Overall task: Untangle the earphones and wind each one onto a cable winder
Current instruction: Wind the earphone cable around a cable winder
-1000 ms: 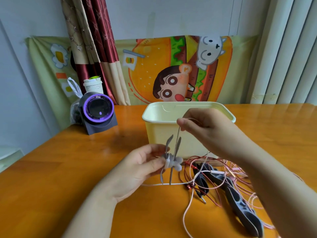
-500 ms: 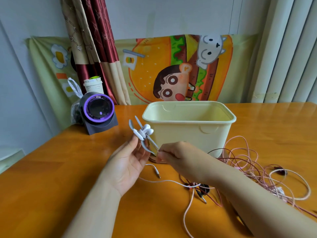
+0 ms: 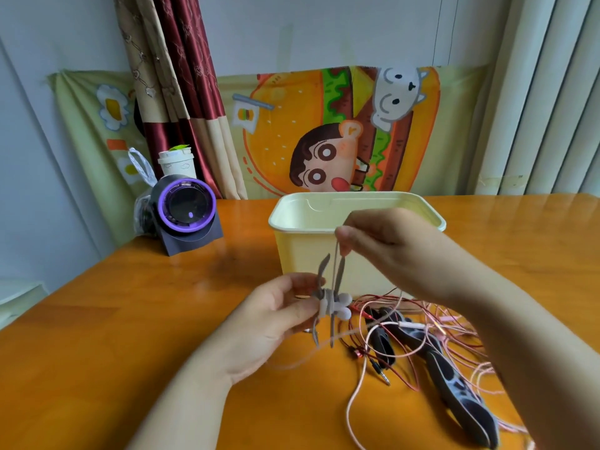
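**Mid-wrap on the white earphone**

On the wooden table [image 3: 97,336], in front of the cream tub [image 3: 308,251], a pink and red cable tangle [image 3: 454,332] lies over dark spare winders [image 3: 454,381]; we judge those sets unsorted. Our left hand [image 3: 266,323] pinches a small grey cable winder [image 3: 325,303] just above the table. Our right hand [image 3: 396,245] pinches the white earphone cable [image 3: 336,254] taut above it, so one wrap is in hand. Next we would bring the cable down round the hub under tension, clear of the earbuds [image 3: 344,308]. Our right forearm hides part of the tangle, the frame's lower edge cuts off one spare winder, and the trailing cable is blurred. We cannot count the wraps.
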Tool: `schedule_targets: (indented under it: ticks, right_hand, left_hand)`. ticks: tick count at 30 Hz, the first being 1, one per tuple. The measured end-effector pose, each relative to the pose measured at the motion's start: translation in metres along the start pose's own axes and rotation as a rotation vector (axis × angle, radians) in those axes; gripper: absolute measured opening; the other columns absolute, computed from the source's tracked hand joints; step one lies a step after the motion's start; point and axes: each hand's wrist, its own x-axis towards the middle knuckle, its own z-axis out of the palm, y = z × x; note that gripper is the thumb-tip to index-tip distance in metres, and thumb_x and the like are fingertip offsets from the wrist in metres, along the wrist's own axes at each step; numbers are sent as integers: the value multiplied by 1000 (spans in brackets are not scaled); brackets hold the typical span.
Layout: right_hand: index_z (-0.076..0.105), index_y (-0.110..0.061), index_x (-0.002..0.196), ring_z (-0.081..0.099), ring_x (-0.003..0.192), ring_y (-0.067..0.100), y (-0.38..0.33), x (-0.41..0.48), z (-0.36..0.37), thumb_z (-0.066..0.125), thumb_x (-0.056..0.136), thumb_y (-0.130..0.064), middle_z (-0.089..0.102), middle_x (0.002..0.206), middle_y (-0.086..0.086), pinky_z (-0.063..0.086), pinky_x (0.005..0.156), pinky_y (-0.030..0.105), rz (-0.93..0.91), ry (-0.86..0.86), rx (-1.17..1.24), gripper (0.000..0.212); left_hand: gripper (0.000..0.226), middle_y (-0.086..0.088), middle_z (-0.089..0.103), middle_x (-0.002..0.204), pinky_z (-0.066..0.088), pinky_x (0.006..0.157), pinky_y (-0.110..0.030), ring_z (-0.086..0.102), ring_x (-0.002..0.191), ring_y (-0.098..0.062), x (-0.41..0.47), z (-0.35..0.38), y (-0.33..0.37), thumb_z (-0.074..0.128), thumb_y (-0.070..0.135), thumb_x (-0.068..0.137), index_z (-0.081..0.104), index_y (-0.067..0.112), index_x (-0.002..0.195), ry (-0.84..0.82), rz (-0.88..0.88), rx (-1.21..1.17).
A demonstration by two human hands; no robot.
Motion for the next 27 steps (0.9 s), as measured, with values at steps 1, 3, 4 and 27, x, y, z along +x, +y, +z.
schedule_targets:
  ticks: [1,3,4,27]
  right_hand:
    - [67,-13,80,46,57,7,4,1,0,46,97,-30,51,60,0,34,53,17,17,21,16,31]
    - [66,-15,78,44,56,8,11,3,4,46,97,-31,49,60,0,33,52,19,60,32,50,31]
    - [64,-17,76,43,55,8,14,4,8,46,97,-31,48,60,-2,32,52,19,87,22,78,32]
    - [67,-8,85,54,64,17,-6,-2,27,45,98,-31,62,73,8,42,59,32,-43,-199,-128,34]
  left_hand:
    - [34,-18,69,116,53,89,-33,64,113,-32,-1,-1,0,61,11,86,55,4,119,-18,-7,-45]
    - [35,-27,63,121,54,84,-31,63,111,-34,-1,-3,0,70,11,84,59,5,117,-46,-14,-142]
    - [40,-28,64,119,55,83,-31,64,107,-32,-2,-3,1,77,12,79,61,5,115,-85,-9,-195]
    - [35,3,75,98,49,80,-26,70,92,-10,5,-6,-3,63,22,81,63,16,115,281,85,43]
